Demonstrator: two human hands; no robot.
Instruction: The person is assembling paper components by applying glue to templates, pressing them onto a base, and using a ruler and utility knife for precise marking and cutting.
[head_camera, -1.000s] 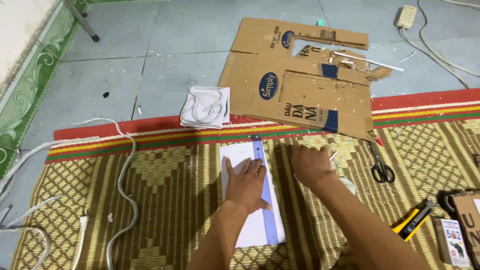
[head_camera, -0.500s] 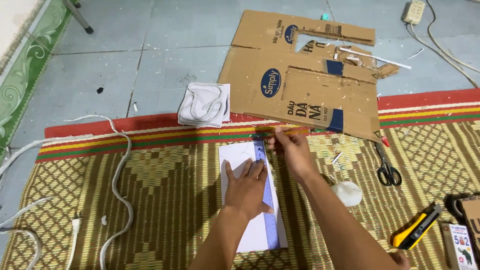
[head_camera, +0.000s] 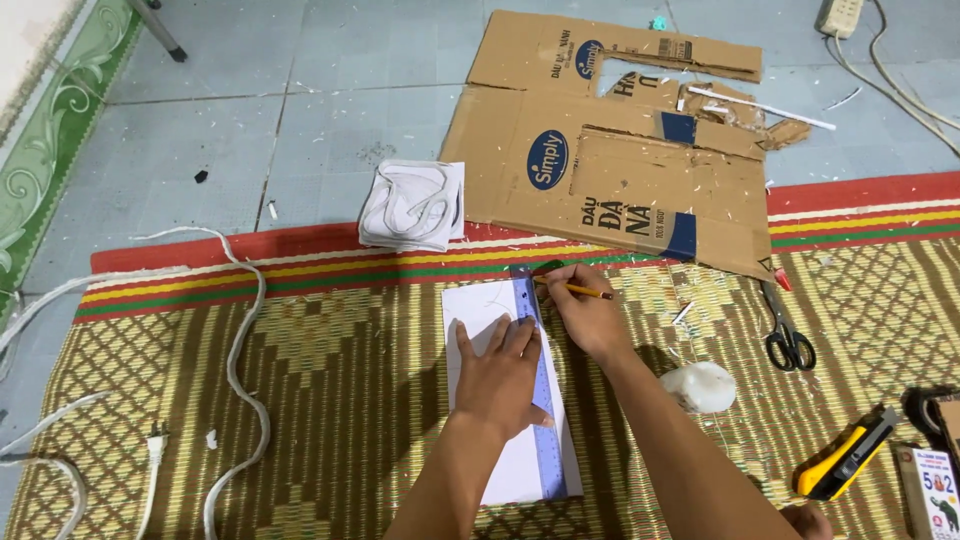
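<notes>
A white sheet of paper (head_camera: 478, 310) lies on the woven mat (head_camera: 330, 380) in front of me, with a blue ruler (head_camera: 545, 440) laid along its right edge. My left hand (head_camera: 500, 375) presses flat on the paper and ruler, fingers spread. At the ruler's far end, my right hand (head_camera: 585, 315) holds a yellow pencil (head_camera: 580, 291) with its tip at the top of the ruler.
A flattened cardboard box (head_camera: 620, 170) lies beyond the mat on the tiled floor. A folded white cloth (head_camera: 412, 205) sits at the mat's far edge. Black scissors (head_camera: 788, 335), a yellow utility knife (head_camera: 850, 455), a white lump (head_camera: 698, 386) and small boxes (head_camera: 935, 490) lie to the right. White cables (head_camera: 235, 350) run left.
My right hand picked up the pencil and brought it to the top end of the ruler. My left hand stayed pressed on the paper and ruler.
</notes>
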